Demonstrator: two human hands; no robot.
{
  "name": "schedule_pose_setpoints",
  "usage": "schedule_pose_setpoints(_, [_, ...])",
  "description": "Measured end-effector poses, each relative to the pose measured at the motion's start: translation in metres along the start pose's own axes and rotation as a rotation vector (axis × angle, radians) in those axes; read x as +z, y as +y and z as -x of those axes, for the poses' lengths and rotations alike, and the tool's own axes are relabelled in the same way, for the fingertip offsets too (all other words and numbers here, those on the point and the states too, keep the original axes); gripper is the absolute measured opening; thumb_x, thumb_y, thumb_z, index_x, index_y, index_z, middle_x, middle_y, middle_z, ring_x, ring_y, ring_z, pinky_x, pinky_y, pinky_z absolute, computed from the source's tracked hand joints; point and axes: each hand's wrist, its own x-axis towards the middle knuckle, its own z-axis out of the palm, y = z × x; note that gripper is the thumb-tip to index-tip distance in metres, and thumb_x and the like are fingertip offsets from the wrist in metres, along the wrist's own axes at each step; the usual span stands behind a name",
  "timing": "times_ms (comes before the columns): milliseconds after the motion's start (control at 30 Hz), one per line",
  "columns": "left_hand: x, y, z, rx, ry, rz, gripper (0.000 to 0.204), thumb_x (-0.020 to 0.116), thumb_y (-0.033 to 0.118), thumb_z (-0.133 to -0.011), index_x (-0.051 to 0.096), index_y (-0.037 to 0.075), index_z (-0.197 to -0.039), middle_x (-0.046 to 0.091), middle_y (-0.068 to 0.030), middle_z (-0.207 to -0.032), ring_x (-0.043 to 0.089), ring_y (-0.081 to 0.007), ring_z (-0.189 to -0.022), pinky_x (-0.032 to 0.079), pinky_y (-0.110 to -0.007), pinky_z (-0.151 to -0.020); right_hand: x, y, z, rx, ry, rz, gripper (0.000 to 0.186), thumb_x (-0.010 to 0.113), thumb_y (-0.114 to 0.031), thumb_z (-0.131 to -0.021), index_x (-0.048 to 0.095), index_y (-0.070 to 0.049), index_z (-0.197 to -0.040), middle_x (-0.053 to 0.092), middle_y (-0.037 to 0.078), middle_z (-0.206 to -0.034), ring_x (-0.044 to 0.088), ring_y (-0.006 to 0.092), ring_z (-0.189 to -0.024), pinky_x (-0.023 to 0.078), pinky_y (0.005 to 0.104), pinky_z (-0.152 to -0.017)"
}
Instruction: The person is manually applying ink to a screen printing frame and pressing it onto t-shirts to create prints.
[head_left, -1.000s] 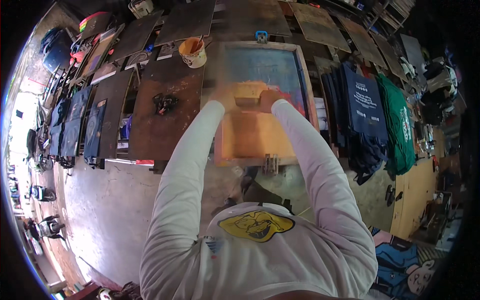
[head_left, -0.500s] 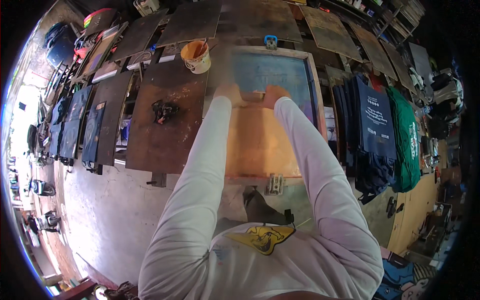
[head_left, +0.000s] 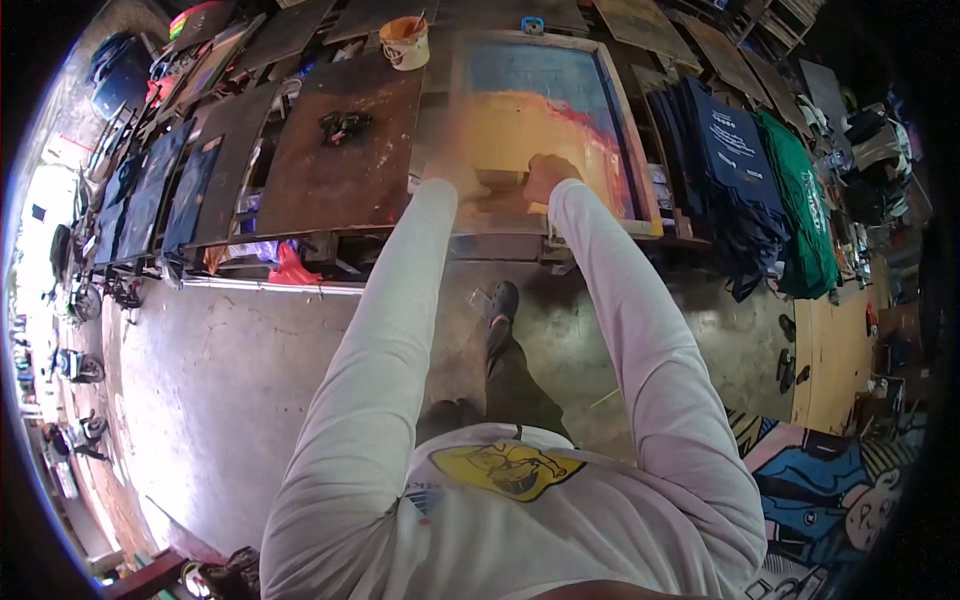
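A printing screen in a wooden frame (head_left: 622, 130) lies on the table in front of me. Its mesh looks blue at the far end and is covered with yellow-orange ink (head_left: 520, 130) toward me, reddish along the right. Close to the near frame edge, my left hand (head_left: 457, 180) and my right hand (head_left: 550, 176) are closed on a squeegee (head_left: 506, 184), one at each end. Motion blurs the left hand, and the squeegee's blade is hidden. A pail (head_left: 404, 48) with orange ink stains and a stick in it stands beyond the screen, to the left.
Left of the screen, a dark board (head_left: 345, 170) carries a small dark clump (head_left: 345, 125). Navy printed bags (head_left: 735, 150) and green fabric (head_left: 797, 205) hang at the right. More boards (head_left: 650, 35) line the far side; a blue-handled clamp (head_left: 533, 25) sits behind the screen.
Both hands have pulled the squeegee toward me, from mid-screen to near the close edge. Yellow-orange ink now shows beyond the hands. The whole view has shifted, so the table appears higher.
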Motion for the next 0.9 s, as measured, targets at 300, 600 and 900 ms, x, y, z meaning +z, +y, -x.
schedule_pose_setpoints(300, [-0.026, 0.017, 0.016, -0.009, -0.075, -0.078, 0.055, 0.08, 0.044, -0.064, 0.073, 0.012, -0.108, 0.071, -0.0179, -0.107, 0.067, -0.0346, -0.101, 0.053, -0.043, -0.091, -0.003, 0.003, 0.001, -0.021, -0.002, -0.02, 0.031, 0.063, -0.017, -0.073, 0.07, -0.003, -0.1, 0.071, 0.024, -0.102, 0.069, 0.0386, -0.099, 0.054, 0.0434, -0.088])
schedule_pose_setpoints(600, [-0.047, 0.012, -0.1, 0.125, -0.187, -0.017, 0.062, 0.085, 0.045, -0.061, 0.072, 0.009, -0.11, 0.071, -0.0185, -0.109, 0.068, -0.0335, -0.101, 0.054, -0.041, -0.089, -0.031, 0.048, -0.109, -0.102, -0.233, -0.152, 0.051, 0.08, -0.054, -0.058, 0.077, -0.007, -0.078, 0.073, 0.015, -0.076, 0.071, 0.0334, -0.085, 0.055, 0.0409, -0.08])
schedule_pose_setpoints(900, [-0.076, 0.017, -0.232, 0.064, -0.289, -0.112, 0.061, 0.082, 0.046, -0.06, 0.072, 0.002, -0.102, 0.072, -0.0215, -0.098, 0.069, -0.0347, -0.095, 0.055, -0.042, -0.086, -0.07, 0.067, -0.224, -0.206, -0.124, 0.095, 0.051, 0.077, -0.055, -0.068, 0.074, -0.01, -0.092, 0.072, 0.019, -0.101, 0.069, 0.0357, -0.093, 0.055, 0.0438, -0.082])
